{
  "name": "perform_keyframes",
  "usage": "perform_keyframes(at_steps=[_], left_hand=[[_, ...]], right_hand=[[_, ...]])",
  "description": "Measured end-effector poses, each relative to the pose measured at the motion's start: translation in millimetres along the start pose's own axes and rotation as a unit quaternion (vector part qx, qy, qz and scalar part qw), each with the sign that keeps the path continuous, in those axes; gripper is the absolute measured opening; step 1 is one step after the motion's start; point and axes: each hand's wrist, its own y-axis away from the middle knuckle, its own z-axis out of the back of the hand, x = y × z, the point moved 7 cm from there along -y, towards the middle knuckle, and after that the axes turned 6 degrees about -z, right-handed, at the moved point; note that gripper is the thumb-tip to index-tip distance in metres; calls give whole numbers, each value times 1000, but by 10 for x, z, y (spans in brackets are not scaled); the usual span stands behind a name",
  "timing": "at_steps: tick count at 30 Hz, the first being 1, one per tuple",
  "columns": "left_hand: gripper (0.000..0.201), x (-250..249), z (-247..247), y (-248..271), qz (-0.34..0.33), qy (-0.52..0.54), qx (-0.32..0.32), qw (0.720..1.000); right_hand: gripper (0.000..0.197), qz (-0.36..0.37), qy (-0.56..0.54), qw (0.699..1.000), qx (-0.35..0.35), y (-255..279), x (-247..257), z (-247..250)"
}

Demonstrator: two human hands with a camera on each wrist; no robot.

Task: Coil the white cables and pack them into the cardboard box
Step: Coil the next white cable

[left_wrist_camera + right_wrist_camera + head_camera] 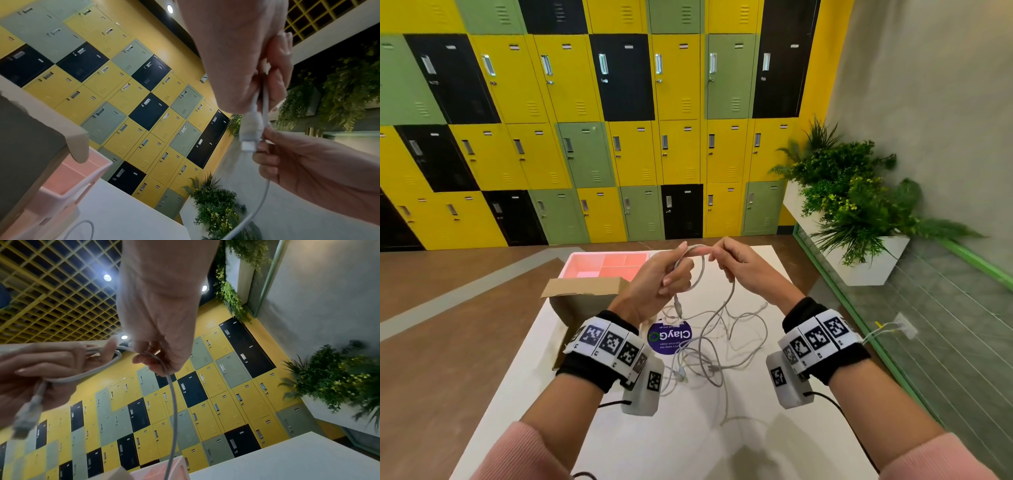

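Cable (700, 270): white, thin, limp; first loop held above the counter (619, 438). Likely light and springy, so loops need pinching where they cross.
Left hand (661, 277): fingers curled round the loop, plug (249, 129) hanging below the palm.
Right hand (743, 265): pinching the running length just beside the left.
Loose cables (709, 353): tangled heap near the counter's middle; snag risk.
Cardboard box (582, 298): open, left of the hands, near the counter's left edge, pink tray (606, 265) behind; the way to it looks unobstructed.
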Motion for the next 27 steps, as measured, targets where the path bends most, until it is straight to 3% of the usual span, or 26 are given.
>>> perform_keyframes(at_steps=[7,13,16,23,27], left_hand=[[44,16,-41,-21,-37,-82,-51,995],[39,-17,-72,-51,-48,-51,-62,996],[40,0,-28,-89,-56,-109,-96,988],[27,66,34,-144,-61,-181,-125,974],[42,239,247,-181,-27,-205,-141,968]], right_hand=[[34,-92,2,995,-37,-3,-262,-155],[18,-226,-14,974,1,128,-589,-383],[18,-292,19,956,29,188,-626,-471],[10,-148,277,937,155,193,-557,-614],[19,-71,303,940,139,145,-421,-518]])
